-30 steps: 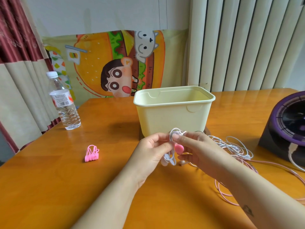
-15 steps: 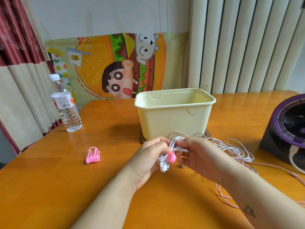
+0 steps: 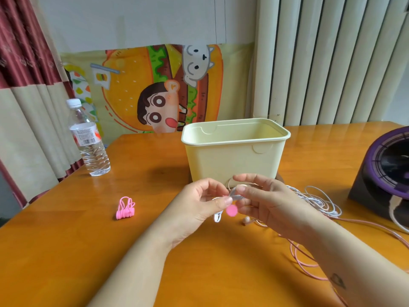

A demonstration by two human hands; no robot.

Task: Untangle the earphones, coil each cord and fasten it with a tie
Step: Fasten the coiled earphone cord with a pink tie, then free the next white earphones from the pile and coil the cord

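Left hand [image 3: 199, 204] and right hand [image 3: 265, 202] both pinch the coiled white cord [image 3: 218, 217]. They look to be fastening its pink tie [image 3: 231, 210], which probably needs cinching snug next.

Orange table [image 3: 66, 251]: bottle [image 3: 88, 140], tub [image 3: 234, 156], pink ties [image 3: 125, 208], cords [image 3: 314, 200], fan [image 3: 385, 173].

Single head view, looking forward and down across table [image 3: 66, 251], near hands, facing wall

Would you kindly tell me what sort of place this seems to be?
Most likely a room in someone's home: a glossy wooden table stands before a wall hung with a cartoon burger poster, with red-and-beige curtains at the left and pale pleated curtains at the right.
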